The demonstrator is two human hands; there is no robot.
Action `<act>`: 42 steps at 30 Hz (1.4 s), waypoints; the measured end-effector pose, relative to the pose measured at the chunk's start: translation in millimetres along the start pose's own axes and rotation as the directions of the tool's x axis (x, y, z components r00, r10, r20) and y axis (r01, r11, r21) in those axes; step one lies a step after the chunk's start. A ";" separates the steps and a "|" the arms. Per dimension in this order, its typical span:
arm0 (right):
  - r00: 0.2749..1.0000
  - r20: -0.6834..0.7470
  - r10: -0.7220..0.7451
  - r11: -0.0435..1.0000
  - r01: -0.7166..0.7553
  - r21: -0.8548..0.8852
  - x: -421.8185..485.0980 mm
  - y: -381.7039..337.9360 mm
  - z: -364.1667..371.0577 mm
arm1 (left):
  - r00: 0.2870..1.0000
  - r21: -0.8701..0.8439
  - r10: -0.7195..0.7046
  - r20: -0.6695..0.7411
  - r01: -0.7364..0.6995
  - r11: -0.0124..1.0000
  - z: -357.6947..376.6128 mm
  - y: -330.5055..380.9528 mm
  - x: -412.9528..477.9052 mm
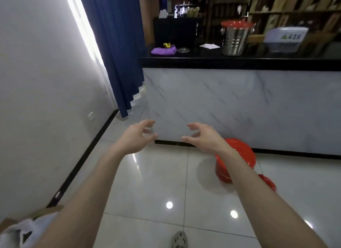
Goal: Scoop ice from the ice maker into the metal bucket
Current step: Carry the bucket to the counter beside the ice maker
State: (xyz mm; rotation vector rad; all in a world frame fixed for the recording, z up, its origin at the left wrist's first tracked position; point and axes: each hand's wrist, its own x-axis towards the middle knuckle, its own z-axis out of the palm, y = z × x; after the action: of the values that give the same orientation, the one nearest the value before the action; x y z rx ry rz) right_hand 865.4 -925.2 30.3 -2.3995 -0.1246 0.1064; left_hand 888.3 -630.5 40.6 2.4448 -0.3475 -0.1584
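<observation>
Running across the far side of the room is a long counter with a white, grey-veined marble front and a glossy black top. Below it spreads a floor of large pale polished tiles that mirror the ceiling lights. A heavy dark-blue pleated curtain hangs at the left by the white wall. On the floor at the foot of the counter sits a round red plastic bucket, partly hidden under the right forearm. The ribbed cylindrical shiny steel bucket stands upright on the black top under a red lid, well apart from both hands, above them and off to the right. Both bare forearms reach forward side by side, palms turned inward towards each other. The left hand and the right hand hover in mid-air before the marble front with fingers loosely curled and thumbs spread, holding nothing. A folded purple cloth lies at the counter's left end, with a flat white paper between it and the steel bucket.
</observation>
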 end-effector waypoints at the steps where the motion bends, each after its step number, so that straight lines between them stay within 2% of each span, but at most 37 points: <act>1: 0.999 -0.030 0.021 1.000 -0.021 -0.002 11.8 10.7 -9.4 | 1.000 -0.002 0.027 0.009 -0.027 1.000 6.2 3.9 25.1; 6: 0.983 -0.120 0.141 0.990 -0.140 0.015 62.3 51.3 -62.4 | 0.985 -0.009 0.153 0.081 -0.153 0.988 27.1 37.6 144.2; 10: 0.960 -0.216 0.176 0.984 -0.175 0.025 95.4 74.2 -110.9 | 0.958 0.001 0.260 0.120 -0.262 0.965 36.3 70.6 224.5; 17: 0.922 -0.313 0.227 0.972 -0.233 0.018 146.2 126.8 -169.0 | 0.919 -0.025 0.337 0.205 -0.339 0.940 61.7 115.1 322.6; 24: 0.908 -0.352 0.228 0.971 -0.237 0.018 211.7 188.2 -218.9 | 0.910 -0.030 0.364 0.201 -0.365 0.930 83.0 153.7 416.2; 30: 0.920 -0.331 0.209 0.978 -0.203 0.055 290.1 236.5 -271.3 | 0.936 -0.034 0.311 0.162 -0.309 0.950 97.0 178.1 500.2; 35: 0.933 -0.321 0.164 0.986 -0.159 0.044 353.8 256.8 -328.5 | 0.962 -0.050 0.258 0.093 -0.254 0.966 97.6 201.4 561.5; 42: 0.914 -0.391 0.107 0.994 -0.091 0.058 415.7 275.8 -393.4 | 0.968 -0.095 0.248 0.032 -0.244 0.965 92.9 224.3 623.8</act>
State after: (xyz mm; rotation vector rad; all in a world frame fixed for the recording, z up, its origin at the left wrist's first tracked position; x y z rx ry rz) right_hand 1338.2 -1340.6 117.1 -2.3372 0.1865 -0.3258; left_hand 1420.3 -1033.4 92.7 2.2888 -0.6455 -0.1172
